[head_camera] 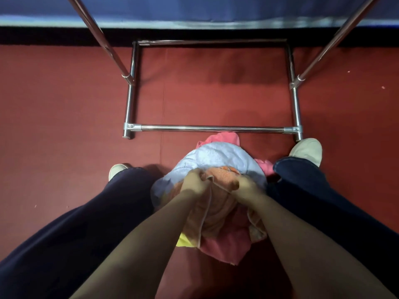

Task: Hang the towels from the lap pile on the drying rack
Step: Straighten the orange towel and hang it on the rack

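Both hands are working at the pile between the knees. Left hand is pinching the orange towel at its folded edge, grip tight on cloth. Right hand is clutching the same towel just beside it. Pale blue towel is lying underneath. Pink towel is poking out at the far edge, near the drying rack front bar. Red floor is lying open inside the rack base and to both sides.
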`<control>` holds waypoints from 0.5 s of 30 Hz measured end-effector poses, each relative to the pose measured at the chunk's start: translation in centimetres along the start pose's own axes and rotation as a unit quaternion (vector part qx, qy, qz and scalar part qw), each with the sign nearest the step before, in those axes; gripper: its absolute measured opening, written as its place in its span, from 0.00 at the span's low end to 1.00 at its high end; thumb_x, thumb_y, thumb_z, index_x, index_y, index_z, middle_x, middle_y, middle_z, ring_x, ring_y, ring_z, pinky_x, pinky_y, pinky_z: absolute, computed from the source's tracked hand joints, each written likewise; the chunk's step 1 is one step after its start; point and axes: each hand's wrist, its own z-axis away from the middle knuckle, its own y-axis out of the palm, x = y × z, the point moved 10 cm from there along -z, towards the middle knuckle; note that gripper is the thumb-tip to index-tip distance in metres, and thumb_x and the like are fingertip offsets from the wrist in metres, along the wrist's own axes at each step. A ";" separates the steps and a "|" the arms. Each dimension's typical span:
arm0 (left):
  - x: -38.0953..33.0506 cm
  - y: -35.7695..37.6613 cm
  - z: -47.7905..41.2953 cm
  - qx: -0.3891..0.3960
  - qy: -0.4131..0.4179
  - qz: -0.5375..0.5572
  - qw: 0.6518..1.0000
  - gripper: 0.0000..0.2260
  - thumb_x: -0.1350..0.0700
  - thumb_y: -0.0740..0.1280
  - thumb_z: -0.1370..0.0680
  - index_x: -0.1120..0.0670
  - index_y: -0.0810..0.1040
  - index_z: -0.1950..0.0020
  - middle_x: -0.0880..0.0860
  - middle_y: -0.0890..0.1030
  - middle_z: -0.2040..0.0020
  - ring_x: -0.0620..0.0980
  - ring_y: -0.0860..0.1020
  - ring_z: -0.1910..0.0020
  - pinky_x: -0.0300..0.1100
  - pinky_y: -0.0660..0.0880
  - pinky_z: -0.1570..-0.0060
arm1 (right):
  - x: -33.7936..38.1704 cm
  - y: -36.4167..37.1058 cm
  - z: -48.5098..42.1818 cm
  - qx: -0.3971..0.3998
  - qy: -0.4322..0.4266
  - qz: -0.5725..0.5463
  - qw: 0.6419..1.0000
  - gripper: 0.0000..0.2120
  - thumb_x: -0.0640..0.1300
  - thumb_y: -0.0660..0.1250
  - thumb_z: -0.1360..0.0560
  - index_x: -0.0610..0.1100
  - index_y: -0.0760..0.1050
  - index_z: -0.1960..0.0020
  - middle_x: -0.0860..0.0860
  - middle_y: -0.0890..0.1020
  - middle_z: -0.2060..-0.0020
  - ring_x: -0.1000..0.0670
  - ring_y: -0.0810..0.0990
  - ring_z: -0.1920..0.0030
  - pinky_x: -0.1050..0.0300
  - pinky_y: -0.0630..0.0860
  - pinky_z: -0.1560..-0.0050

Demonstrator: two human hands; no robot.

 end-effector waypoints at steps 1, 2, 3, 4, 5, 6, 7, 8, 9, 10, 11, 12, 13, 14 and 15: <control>-0.3 0.1 -0.4 -0.004 0.004 -0.002 1.000 0.11 0.55 0.67 0.25 0.56 0.78 0.44 0.55 0.80 0.47 0.54 0.78 0.45 0.42 0.71 0.45 | 0.2 0.0 0.0 -0.003 -0.004 0.028 1.000 0.28 0.58 0.61 0.32 0.49 0.73 0.35 0.46 0.76 0.37 0.42 0.75 0.37 0.47 0.74 0.38; -0.6 0.4 -0.7 -0.003 0.009 -0.012 1.000 0.13 0.55 0.67 0.25 0.56 0.78 0.42 0.56 0.79 0.44 0.55 0.77 0.43 0.44 0.72 0.42 | 0.4 0.1 0.0 -0.005 -0.013 0.067 0.998 0.29 0.59 0.62 0.31 0.47 0.71 0.34 0.45 0.74 0.36 0.42 0.74 0.36 0.47 0.73 0.37; -0.6 0.8 -0.9 0.004 0.008 -0.028 1.000 0.15 0.55 0.66 0.25 0.56 0.78 0.40 0.56 0.78 0.42 0.56 0.76 0.41 0.45 0.71 0.39 | 0.4 0.3 -0.1 -0.007 -0.020 0.108 0.994 0.29 0.59 0.63 0.29 0.46 0.69 0.32 0.44 0.72 0.34 0.41 0.72 0.35 0.47 0.71 0.36; -0.7 1.3 -1.2 0.009 0.012 -0.042 0.999 0.16 0.55 0.65 0.26 0.56 0.78 0.39 0.57 0.77 0.41 0.57 0.76 0.41 0.47 0.71 0.38 | 0.5 0.5 -0.1 -0.012 -0.025 0.140 0.990 0.29 0.58 0.64 0.27 0.45 0.68 0.32 0.44 0.71 0.33 0.41 0.70 0.34 0.47 0.70 0.36; -0.6 1.7 -1.3 0.017 0.009 -0.053 0.998 0.16 0.55 0.65 0.25 0.56 0.78 0.39 0.57 0.78 0.41 0.58 0.76 0.41 0.48 0.71 0.38 | 0.5 0.7 -0.1 -0.017 -0.023 0.160 0.987 0.26 0.56 0.63 0.25 0.44 0.67 0.31 0.43 0.69 0.33 0.40 0.69 0.33 0.46 0.68 0.35; -0.4 1.9 -1.4 0.019 0.007 -0.058 0.998 0.16 0.55 0.64 0.25 0.55 0.78 0.39 0.57 0.79 0.41 0.58 0.76 0.41 0.48 0.71 0.38 | 0.6 0.7 -0.1 -0.029 -0.026 0.177 0.983 0.23 0.52 0.61 0.24 0.44 0.66 0.32 0.43 0.69 0.33 0.40 0.69 0.33 0.46 0.67 0.36; -0.1 2.2 -1.5 0.020 0.001 -0.056 0.998 0.15 0.55 0.64 0.25 0.54 0.79 0.40 0.56 0.80 0.42 0.58 0.77 0.42 0.48 0.72 0.39 | 0.8 0.6 0.0 -0.041 -0.028 0.193 0.980 0.20 0.47 0.59 0.23 0.43 0.66 0.32 0.42 0.69 0.33 0.40 0.69 0.34 0.46 0.67 0.36; 0.2 2.3 -1.3 0.026 -0.008 -0.049 0.998 0.13 0.54 0.65 0.25 0.53 0.80 0.42 0.55 0.82 0.44 0.56 0.78 0.43 0.47 0.73 0.40 | 1.0 0.6 0.0 -0.051 -0.031 0.208 0.976 0.18 0.44 0.57 0.23 0.43 0.67 0.33 0.42 0.70 0.34 0.40 0.69 0.34 0.47 0.67 0.37; 0.5 2.6 -1.1 0.033 -0.022 -0.039 0.998 0.11 0.53 0.66 0.25 0.52 0.80 0.45 0.54 0.83 0.47 0.55 0.78 0.44 0.46 0.73 0.41 | 1.3 0.4 0.1 -0.061 -0.038 0.217 0.973 0.17 0.42 0.55 0.22 0.43 0.69 0.34 0.43 0.70 0.35 0.41 0.69 0.35 0.49 0.66 0.37; 0.8 2.9 -0.9 0.039 -0.034 -0.032 0.998 0.09 0.51 0.67 0.25 0.51 0.80 0.48 0.53 0.83 0.49 0.54 0.79 0.46 0.45 0.74 0.43 | 1.5 0.3 0.2 -0.067 -0.045 0.217 0.973 0.16 0.42 0.55 0.22 0.44 0.71 0.36 0.43 0.71 0.35 0.41 0.69 0.35 0.50 0.66 0.37; 1.0 3.1 -0.6 0.041 -0.042 -0.026 0.998 0.08 0.48 0.67 0.26 0.50 0.80 0.51 0.52 0.84 0.52 0.53 0.79 0.48 0.45 0.75 0.44 | 1.7 0.1 0.3 -0.073 -0.051 0.205 0.975 0.15 0.43 0.55 0.22 0.44 0.72 0.37 0.44 0.72 0.36 0.42 0.70 0.35 0.51 0.65 0.37; 1.1 3.3 -0.3 0.042 -0.049 -0.020 0.998 0.09 0.45 0.66 0.26 0.49 0.80 0.55 0.51 0.84 0.54 0.52 0.80 0.51 0.44 0.75 0.45 | 1.9 -0.2 0.4 -0.083 -0.054 0.176 0.979 0.15 0.43 0.57 0.23 0.44 0.74 0.38 0.44 0.73 0.37 0.42 0.70 0.36 0.52 0.66 0.37; 1.2 3.3 -0.1 0.036 -0.053 -0.018 0.998 0.10 0.44 0.66 0.26 0.49 0.79 0.57 0.50 0.84 0.56 0.51 0.79 0.52 0.43 0.75 0.45 | 1.9 -0.6 0.6 -0.097 -0.054 0.128 0.986 0.16 0.44 0.58 0.24 0.44 0.75 0.39 0.44 0.75 0.38 0.42 0.72 0.37 0.52 0.67 0.38; 0.8 3.0 0.2 0.021 -0.054 0.004 0.998 0.09 0.44 0.66 0.26 0.49 0.78 0.58 0.48 0.83 0.57 0.49 0.79 0.53 0.41 0.74 0.45 | 1.8 -1.0 0.7 -0.112 -0.043 0.065 0.991 0.16 0.46 0.59 0.25 0.42 0.76 0.41 0.42 0.78 0.41 0.41 0.75 0.40 0.52 0.69 0.40; 0.5 2.8 0.3 0.006 -0.051 0.045 0.998 0.07 0.47 0.66 0.26 0.49 0.77 0.59 0.47 0.82 0.59 0.47 0.78 0.54 0.40 0.73 0.45 | 1.7 -1.4 0.7 -0.126 -0.026 -0.006 0.992 0.16 0.48 0.59 0.25 0.40 0.77 0.43 0.40 0.80 0.45 0.40 0.77 0.43 0.51 0.70 0.43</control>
